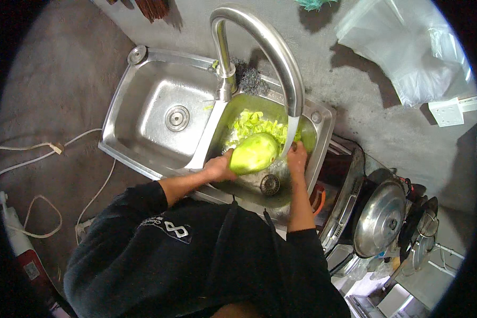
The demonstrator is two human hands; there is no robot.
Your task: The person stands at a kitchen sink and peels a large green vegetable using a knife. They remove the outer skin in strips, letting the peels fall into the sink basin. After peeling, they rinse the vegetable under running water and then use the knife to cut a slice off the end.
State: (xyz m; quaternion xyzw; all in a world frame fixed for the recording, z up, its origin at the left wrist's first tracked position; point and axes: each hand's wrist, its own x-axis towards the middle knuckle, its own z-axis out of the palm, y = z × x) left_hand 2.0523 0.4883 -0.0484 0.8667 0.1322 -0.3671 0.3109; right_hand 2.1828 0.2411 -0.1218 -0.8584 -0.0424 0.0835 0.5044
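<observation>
My left hand [220, 165] grips the end of a large, smooth, pale-green peeled gourd or fruit [254, 154] over the right basin [238, 194] of a steel double sink. Strips of green peel [251, 124] lie in the basin beyond it. From the curved steel faucet [295, 95], a stream of water [290, 137] falls between the gourd's right end and my right hand [297, 156]. My right hand is lowered in the basin beside the peel, its fingers curled. Whether it holds something small is hidden. A drain strainer [270, 184] shows below the gourd.
To the left is the second basin [143, 111] with its drain. Dark steel-wool scrubbers [252, 81] sit behind the faucet. At right stand a lidded metal pan [381, 218] and an orange-rimmed object [320, 202]. Clear plastic bags [405, 47] hang on the wall, near a white socket [446, 112].
</observation>
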